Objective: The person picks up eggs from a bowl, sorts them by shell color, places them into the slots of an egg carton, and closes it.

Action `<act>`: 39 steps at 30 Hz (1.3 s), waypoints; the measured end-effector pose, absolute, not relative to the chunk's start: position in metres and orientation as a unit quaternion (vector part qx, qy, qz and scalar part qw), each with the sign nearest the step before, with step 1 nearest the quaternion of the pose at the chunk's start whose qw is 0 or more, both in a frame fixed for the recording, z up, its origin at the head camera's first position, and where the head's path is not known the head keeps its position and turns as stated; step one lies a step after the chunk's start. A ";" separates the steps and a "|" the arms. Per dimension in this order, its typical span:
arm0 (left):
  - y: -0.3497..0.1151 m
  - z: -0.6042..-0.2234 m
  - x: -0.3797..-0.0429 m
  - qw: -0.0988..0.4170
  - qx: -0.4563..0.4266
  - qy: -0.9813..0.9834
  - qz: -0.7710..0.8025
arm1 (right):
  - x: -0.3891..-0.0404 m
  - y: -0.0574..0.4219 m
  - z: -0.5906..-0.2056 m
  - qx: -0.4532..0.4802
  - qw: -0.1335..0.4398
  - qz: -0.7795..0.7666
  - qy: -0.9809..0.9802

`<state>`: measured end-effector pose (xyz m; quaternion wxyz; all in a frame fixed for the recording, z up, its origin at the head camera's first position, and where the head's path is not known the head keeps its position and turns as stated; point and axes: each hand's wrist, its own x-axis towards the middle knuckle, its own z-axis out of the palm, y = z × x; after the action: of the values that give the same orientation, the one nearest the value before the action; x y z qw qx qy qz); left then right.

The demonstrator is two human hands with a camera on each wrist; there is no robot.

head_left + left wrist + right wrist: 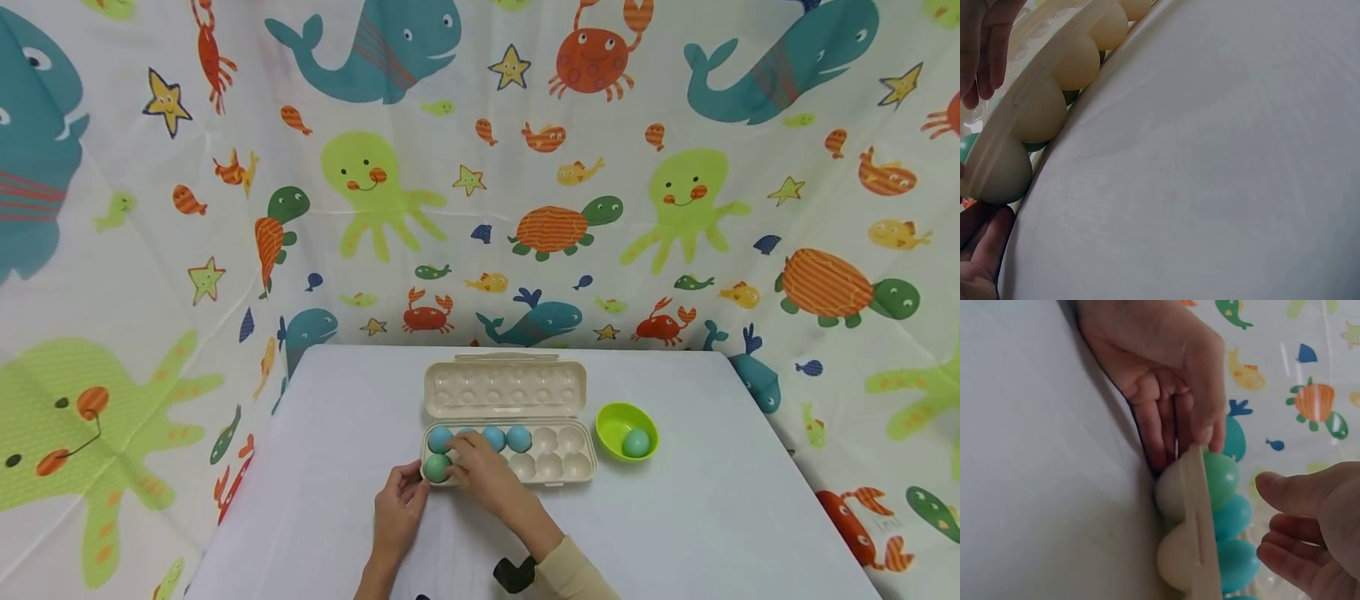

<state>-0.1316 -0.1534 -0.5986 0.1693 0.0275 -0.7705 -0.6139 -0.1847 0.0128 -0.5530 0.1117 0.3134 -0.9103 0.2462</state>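
A beige egg carton (555, 482) lies with its lid folded back on the white table. Several blue eggs (518, 438) fill the left part of its far row. A green egg (437, 467) sits in the near left corner cup. My left hand (399, 508) holds the carton's left end, the thumb at the rim beside the green egg in the right wrist view. Over the left half of the carton is my right hand (487, 475), thumb and fingers apart with nothing between them, close to the green egg. It partly hides the cups below.
A lime green bowl (606, 425) stands right of the carton with one green egg (637, 443) inside. The raised carton lid (505, 387) leans toward the back. A curtain with sea animals (480, 192) hangs behind the table and along both sides.
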 end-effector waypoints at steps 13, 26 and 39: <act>-0.153 -0.632 -0.147 0.185 0.048 -0.783 -0.593 | -0.183 0.059 -0.534 0.262 0.112 0.267 -0.921; -0.153 -0.602 -0.140 0.182 0.033 -0.772 -0.608 | -0.193 0.121 -0.535 0.198 0.149 0.254 -0.935; -0.159 -0.638 -0.146 0.184 0.033 -0.769 -0.611 | -0.197 0.195 -0.540 0.108 0.144 0.243 -0.953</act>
<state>-0.1462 -0.1590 -0.6377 0.1835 0.0328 -0.7690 -0.6114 -0.1969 0.1948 -0.5397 0.1437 0.1077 -0.9532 0.2434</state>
